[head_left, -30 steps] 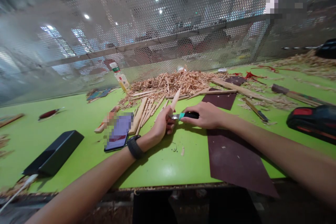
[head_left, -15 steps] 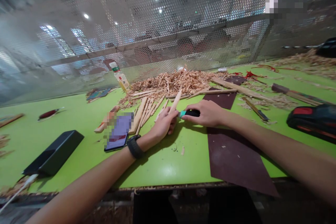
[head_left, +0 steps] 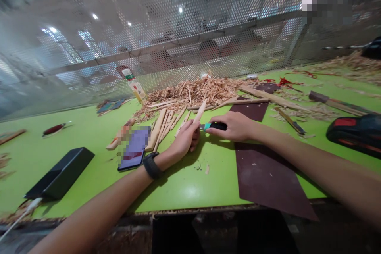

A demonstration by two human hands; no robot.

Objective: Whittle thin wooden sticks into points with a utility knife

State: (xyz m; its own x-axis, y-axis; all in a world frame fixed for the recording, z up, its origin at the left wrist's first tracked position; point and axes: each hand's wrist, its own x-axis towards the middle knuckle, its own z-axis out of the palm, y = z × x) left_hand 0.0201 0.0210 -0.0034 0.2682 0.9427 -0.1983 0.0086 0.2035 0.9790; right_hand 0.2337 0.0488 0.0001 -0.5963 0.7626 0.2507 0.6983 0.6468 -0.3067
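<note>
My left hand (head_left: 187, 135), a dark band on its wrist, is closed around a pale, pointed wooden strip (head_left: 200, 111) that tilts up and away from me. My right hand (head_left: 236, 126) grips a knife (head_left: 218, 126) by its black and teal handle. The short blade points left and meets the strip beside my left thumb; the exact contact is too small to make out. Several cut wooden strips (head_left: 157, 129) lie just left of my left hand. Beneath my right forearm is a sheet of dark brown sandpaper (head_left: 264, 178).
Wood shavings (head_left: 205, 89) are heaped against the perforated metal screen (head_left: 166, 31). A phone (head_left: 135, 149), a dark box-shaped device (head_left: 59, 174) with a white cable and a drink bottle (head_left: 135, 86) stand leftward. On the right are a black-and-red power tool (head_left: 354, 133) and a brush-like tool (head_left: 330, 101).
The knife and my right hand have shifted very slightly, and a little more blade shows beside my left thumb. Both hands keep their holds. The view has moved a touch.
</note>
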